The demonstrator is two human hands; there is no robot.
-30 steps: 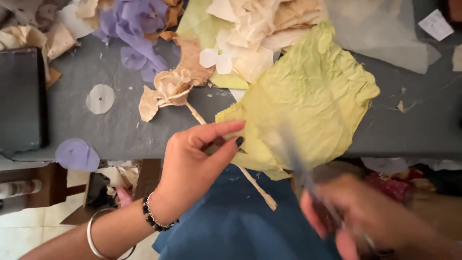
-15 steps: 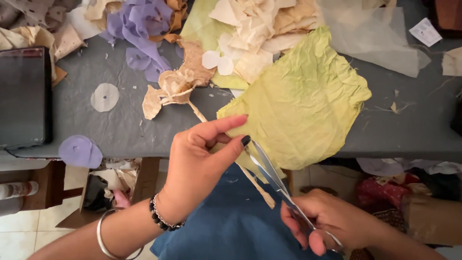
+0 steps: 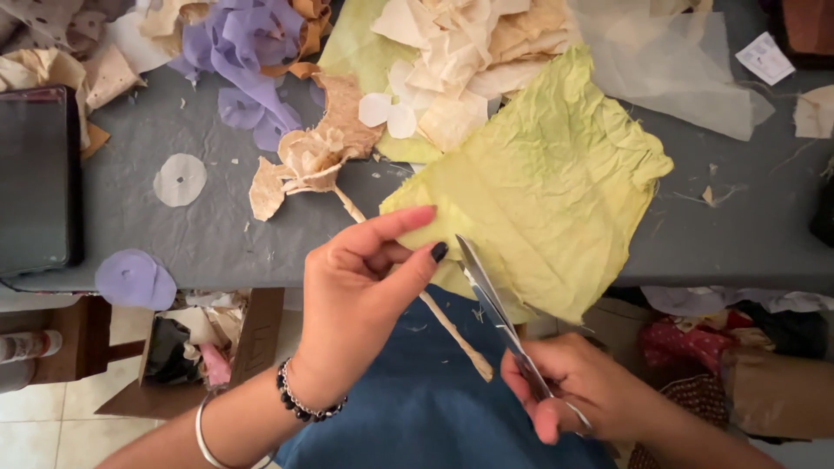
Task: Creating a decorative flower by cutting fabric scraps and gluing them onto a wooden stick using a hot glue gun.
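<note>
- Since half a second ago: scissors (image 3: pixel 491 304) risen, blades now at the near edge of the green paper (image 3: pixel 547 195), no longer blurred.
- Left hand (image 3: pixel 365 287): thumb and forefinger pinching the paper's near corner, other fingers curled beneath.
- Right hand (image 3: pixel 578 391): fingers closed through the scissor handles; blades seemingly shut or barely parted.
- Step judged: start of a cut. Next calls for parted blades, taut sheet.
- Grey desk (image 3: pixel 208 226): paper flower (image 3: pixel 300 165), purple and cream scraps, dark tablet (image 3: pixel 35 178); tiled floor below.

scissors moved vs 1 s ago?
Yes. The scissors went from a blur at the right to blades at the yellow-green paper edge, nearer the left hand.
</note>
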